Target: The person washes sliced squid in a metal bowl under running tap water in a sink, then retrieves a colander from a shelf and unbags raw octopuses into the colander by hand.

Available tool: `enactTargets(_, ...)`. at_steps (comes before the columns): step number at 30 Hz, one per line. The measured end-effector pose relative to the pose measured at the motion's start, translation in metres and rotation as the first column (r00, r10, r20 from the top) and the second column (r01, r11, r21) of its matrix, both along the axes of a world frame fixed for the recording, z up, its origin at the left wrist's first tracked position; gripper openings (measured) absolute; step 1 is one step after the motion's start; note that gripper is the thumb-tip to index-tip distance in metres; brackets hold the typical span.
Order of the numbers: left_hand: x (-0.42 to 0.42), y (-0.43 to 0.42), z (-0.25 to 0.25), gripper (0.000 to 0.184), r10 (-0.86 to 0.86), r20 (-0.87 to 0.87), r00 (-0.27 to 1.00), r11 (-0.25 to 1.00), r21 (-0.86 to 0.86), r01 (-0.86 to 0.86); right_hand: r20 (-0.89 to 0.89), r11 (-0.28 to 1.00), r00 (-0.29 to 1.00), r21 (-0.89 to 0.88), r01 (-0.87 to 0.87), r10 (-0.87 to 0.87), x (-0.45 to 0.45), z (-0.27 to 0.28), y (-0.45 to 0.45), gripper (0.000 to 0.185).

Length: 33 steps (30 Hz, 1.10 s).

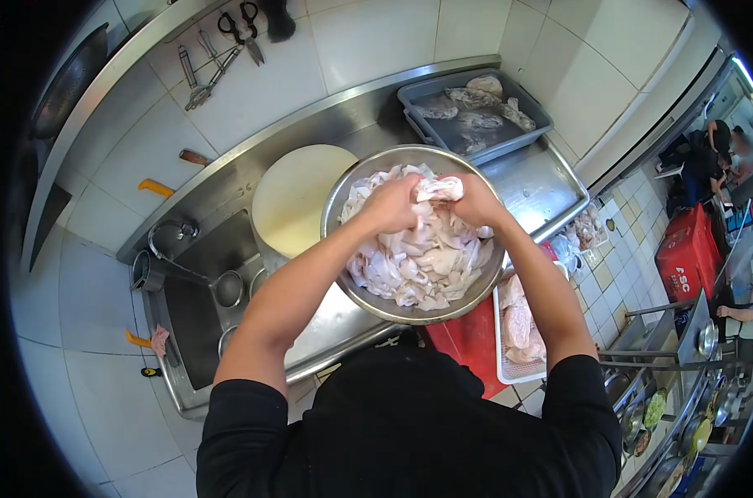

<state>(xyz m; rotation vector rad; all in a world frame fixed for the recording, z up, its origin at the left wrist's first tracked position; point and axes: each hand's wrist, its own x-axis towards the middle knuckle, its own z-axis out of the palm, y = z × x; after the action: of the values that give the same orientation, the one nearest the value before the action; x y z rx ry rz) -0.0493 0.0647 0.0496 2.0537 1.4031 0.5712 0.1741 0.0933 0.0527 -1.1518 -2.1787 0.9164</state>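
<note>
A large steel bowl (333,217) sits in front of me, heaped with pale pinkish-white strips of raw meat (430,261). Over the far part of the heap, my left hand (394,204) and my right hand (474,202) are closed on the same pale piece of raw meat (439,189). Fingers of both hands curl around its ends, and some fingertips are hidden. Just left of the bowl stands a big round white tub (289,178), partly behind my left forearm.
A grey tub (517,148) with several raw pieces stands at the back right beside a metal tray (550,195). The sink (195,349) lies left. A white basket (501,349) of raw meat is at right, near a red container (467,340). People (712,158) are far right.
</note>
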Motion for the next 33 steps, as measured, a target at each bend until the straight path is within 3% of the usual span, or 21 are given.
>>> enactTargets(3,-0.017,-0.007,0.03,0.061,0.021,-0.058,0.998,1.0,0.023,-0.02,-0.142,0.994,0.99,-0.103,-0.042,0.027,-0.007,0.024,-0.006,0.031)
enactTargets(5,-0.024,-0.009,0.046,0.055,0.013,-0.113,0.994,0.997,0.074,-0.005,-0.199,0.997,0.98,-0.078,-0.026,0.01,-0.012,0.011,0.002,0.032)
enactTargets(8,-0.033,-0.013,0.019,0.053,-0.026,-0.13,0.991,0.916,0.395,0.076,-0.295,0.975,0.951,-0.169,-0.145,0.09,-0.011,-0.014,0.016,0.038)
enactTargets(10,-0.037,-0.022,0.008,0.064,-0.083,-0.214,0.973,0.931,0.332,0.152,-0.285,0.935,0.944,-0.261,-0.241,0.164,-0.005,-0.027,0.018,0.04)
enactTargets(11,-0.041,-0.029,0.008,0.068,-0.131,-0.207,0.969,0.935,0.299,0.191,-0.237,0.921,0.955,-0.3,-0.249,0.181,0.0,-0.033,0.022,0.058)
enactTargets(13,-0.048,-0.03,-0.004,0.086,-0.233,-0.122,0.965,0.93,0.262,0.257,-0.058,0.946,0.964,-0.185,-0.265,0.258,0.001,-0.001,-0.002,0.065)
enactTargets(15,-0.038,-0.033,0.018,0.087,-0.188,-0.047,0.981,0.979,0.066,0.191,0.152,0.946,0.935,0.0,-0.325,0.321,0.001,0.002,-0.01,0.078)
enactTargets(16,-0.029,-0.033,0.031,0.088,-0.161,-0.014,0.987,0.987,-0.03,0.161,0.115,0.949,0.943,0.021,-0.316,0.312,-0.003,0.003,-0.014,0.077)
enactTargets(17,-0.02,-0.035,0.035,0.077,-0.148,-0.097,0.984,0.989,-0.026,0.146,0.076,0.952,0.951,0.044,-0.304,0.3,-0.009,0.002,-0.024,0.076)
enactTargets(18,-0.014,-0.036,0.033,0.073,-0.13,-0.178,0.975,0.99,0.022,0.136,0.037,0.955,0.957,0.067,-0.289,0.287,-0.011,0.002,-0.032,0.075)
enactTargets(19,-0.009,-0.037,0.026,0.069,-0.109,-0.256,0.961,0.989,0.07,0.13,0.204,0.951,0.968,0.243,-0.192,0.143,-0.009,-0.011,-0.032,0.072)
enactTargets(20,-0.006,-0.04,0.016,0.065,-0.085,-0.328,0.941,0.985,0.114,0.129,0.205,0.938,0.973,0.303,-0.17,0.11,-0.006,-0.016,-0.035,0.068)
enactTargets(21,-0.008,-0.043,0.009,0.054,-0.099,-0.278,0.955,0.908,0.368,0.201,0.201,0.921,0.977,0.362,-0.147,0.076,-0.005,-0.017,-0.038,0.064)
enactTargets(22,-0.011,-0.041,0.004,0.05,-0.117,-0.275,0.954,0.89,0.397,0.224,0.194,0.898,0.98,0.422,-0.123,0.043,-0.004,-0.017,-0.04,0.06)
enactTargets(24,-0.016,-0.038,-0.003,0.043,-0.156,-0.27,0.95,0.852,0.45,0.268,0.189,0.882,0.979,0.447,-0.151,0.072,-0.001,-0.008,-0.038,0.052)
enactTargets(28,-0.026,-0.008,0.035,0.026,-0.128,-0.337,0.933,0.783,0.544,0.304,0.15,0.848,0.987,0.515,-0.123,0.052,0.0,0.03,-0.017,0.04)
enactTargets(33,-0.021,0.003,0.072,0.022,0.021,-0.327,0.945,0.683,0.694,0.226,0.024,0.835,1.0,0.551,-0.012,-0.002,-0.007,0.049,-0.013,0.05)
